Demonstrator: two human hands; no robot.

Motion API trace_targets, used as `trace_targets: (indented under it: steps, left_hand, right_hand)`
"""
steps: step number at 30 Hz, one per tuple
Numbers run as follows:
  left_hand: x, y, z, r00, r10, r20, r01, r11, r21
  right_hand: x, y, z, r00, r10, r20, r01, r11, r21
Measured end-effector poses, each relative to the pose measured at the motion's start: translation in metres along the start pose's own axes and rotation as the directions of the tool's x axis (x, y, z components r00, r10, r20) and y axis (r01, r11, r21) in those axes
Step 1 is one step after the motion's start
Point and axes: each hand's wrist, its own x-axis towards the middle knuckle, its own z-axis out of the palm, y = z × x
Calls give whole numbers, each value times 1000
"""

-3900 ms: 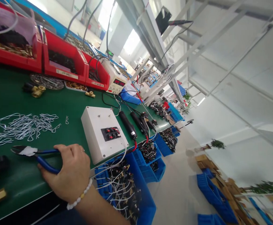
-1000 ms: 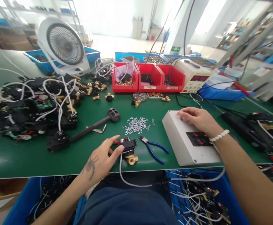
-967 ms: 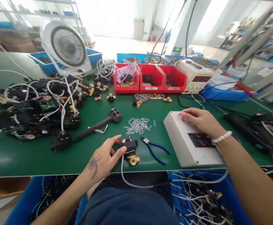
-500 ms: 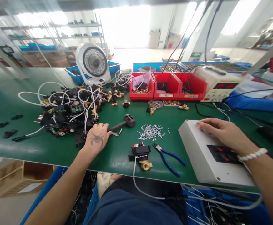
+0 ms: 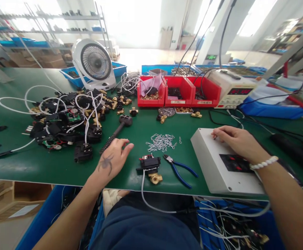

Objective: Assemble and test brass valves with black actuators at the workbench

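Observation:
My left hand [image 5: 115, 157] rests low over the bench beside the handle of a dark mallet [image 5: 125, 120]. Its thumb and fingers are apart, and no held object shows. With thumb and fingertips, my right hand [image 5: 230, 139] pinches a small switch knob [image 5: 215, 137] on top of a grey control box [image 5: 205, 152]. Between the hands lies a black actuator [image 5: 150, 161] on a brass valve [image 5: 155, 178], its white cable running over the bench edge. Blue-handled cutters [image 5: 178, 168] lie to its right. Behind them is a pile of metal clips [image 5: 161, 142].
Black actuators and white cables are heaped [image 5: 70, 114] at left. A white fan [image 5: 95, 64], red bins [image 5: 178, 93] of small parts and a power supply [image 5: 232, 88] line the back. Blue crates [image 5: 205, 222] stand below the front edge.
The mallet has swung round, its head now farther back and its handle beside my left hand. My left thumb has spread. A bent metal piece near it is out of sight. My right hand stays at the knob.

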Motion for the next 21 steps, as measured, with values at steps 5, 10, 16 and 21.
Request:
trace_targets:
  steps: [5,10,16,21]
  left_hand:
    - [-21,30,14,960,142,241,-62,949,-310]
    - [-19,37,23,942,136,307,26,883,-469]
    - [-29,39,23,928,210,308,54,742,-669]
    - [-53,51,26,927,309,212,-75,707,-703]
  right_hand:
    - [-1,1,1,1000,-3,5,3,1000,-29]
    - [-1,1,2,1000,-25,3,25,999,-36]
    - [-3,0,2,999,-32,-6,31,999,-45]
    - [-4,-1,3,1000,-21,-19,20,999,-28]
